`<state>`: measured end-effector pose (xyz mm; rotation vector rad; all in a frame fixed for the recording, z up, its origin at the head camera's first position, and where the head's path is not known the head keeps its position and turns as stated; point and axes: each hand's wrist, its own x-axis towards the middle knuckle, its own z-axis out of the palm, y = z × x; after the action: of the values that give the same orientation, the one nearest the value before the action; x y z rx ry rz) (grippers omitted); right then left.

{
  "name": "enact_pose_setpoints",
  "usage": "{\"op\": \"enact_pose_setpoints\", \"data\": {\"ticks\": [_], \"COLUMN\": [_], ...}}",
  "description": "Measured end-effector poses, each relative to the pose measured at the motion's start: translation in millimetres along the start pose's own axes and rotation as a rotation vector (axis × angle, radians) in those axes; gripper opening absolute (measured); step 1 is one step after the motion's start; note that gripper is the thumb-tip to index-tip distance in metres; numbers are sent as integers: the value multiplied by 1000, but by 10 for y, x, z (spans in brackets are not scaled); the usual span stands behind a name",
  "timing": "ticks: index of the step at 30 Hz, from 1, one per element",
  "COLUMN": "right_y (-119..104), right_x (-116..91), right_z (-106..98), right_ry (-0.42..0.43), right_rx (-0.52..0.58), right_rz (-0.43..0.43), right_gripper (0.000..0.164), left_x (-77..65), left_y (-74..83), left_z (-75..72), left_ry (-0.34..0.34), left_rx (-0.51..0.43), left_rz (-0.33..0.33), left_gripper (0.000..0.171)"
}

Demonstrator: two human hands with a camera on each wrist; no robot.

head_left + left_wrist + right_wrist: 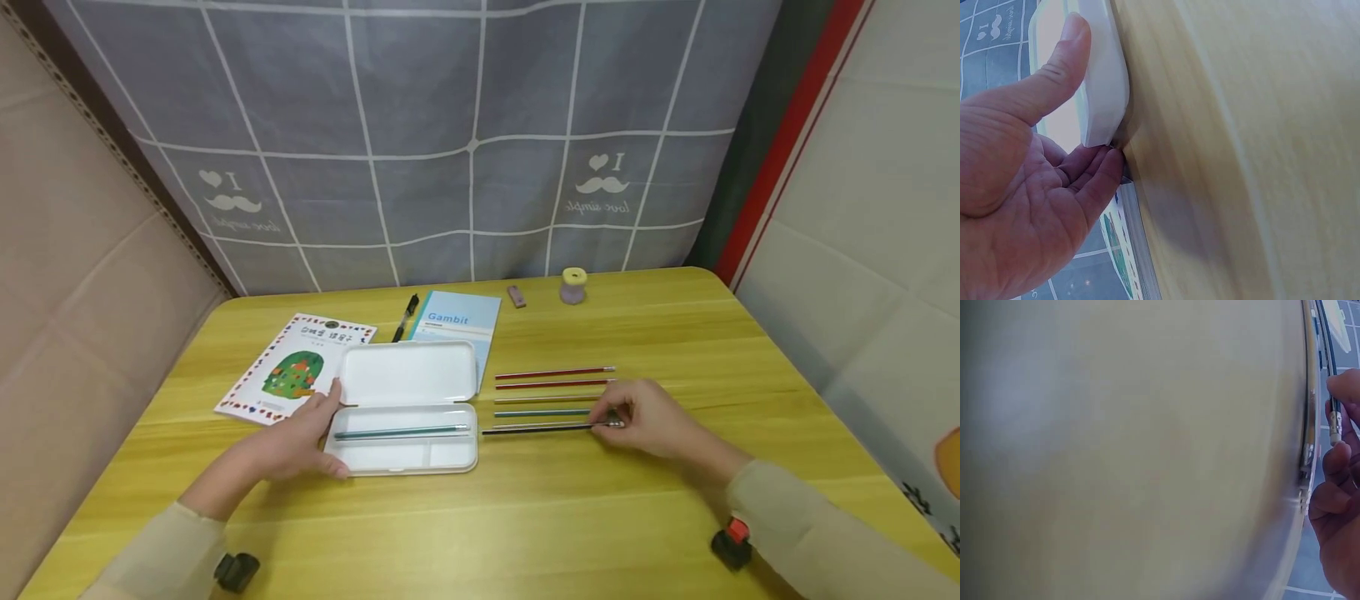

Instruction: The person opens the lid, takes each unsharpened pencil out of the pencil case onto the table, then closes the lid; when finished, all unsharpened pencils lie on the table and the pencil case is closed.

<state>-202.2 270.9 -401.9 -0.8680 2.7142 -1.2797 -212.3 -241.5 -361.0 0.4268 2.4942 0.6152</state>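
Note:
My left hand (288,443) holds the left end of an open white pencil case (378,463), thumb at its front corner and fingers near the hinge. In the left wrist view the thumb lies along the case wall (1104,69) and the fingertips curl at its corner. A teal pencil (401,432) lies in the long compartment. To the right, my right hand (648,419) pinches a black pencil (536,430) near its eraser end. The right wrist view shows this pencil's metal band and eraser (1335,428) between the fingers, raised off the table.
Beside the right hand lie a teal pencil (536,413), a yellowish pencil (547,400) and red pencils (555,372) in rows. Behind the case are a picture book (281,333), a pen (406,318), a Gambit notebook (465,312), a small eraser (517,297) and a yellow-topped spool (573,286).

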Motion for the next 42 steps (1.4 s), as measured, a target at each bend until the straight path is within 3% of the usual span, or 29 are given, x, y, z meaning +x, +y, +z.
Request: {"op": "enact_pose_setpoints", "data": {"ticks": [17,31,42], "right_y": [33,3,-183], "right_x": [-88,-82,196], "right_z": [-71,-71,-11], "right_ry": [-60,-74,-67], "right_rx": [-35,-125,-169], "right_rz": [35,3,83], "right_gripper": [14,16,22], "left_x": [0,-2,-2], "left_y": [-15,-14,5], "left_z": [-10,-17,-19], "left_ry": [-4,3,-5], "left_rx": [-1,4,1], "left_rz": [5,21,-3], "left_gripper": [141,140,141]}}
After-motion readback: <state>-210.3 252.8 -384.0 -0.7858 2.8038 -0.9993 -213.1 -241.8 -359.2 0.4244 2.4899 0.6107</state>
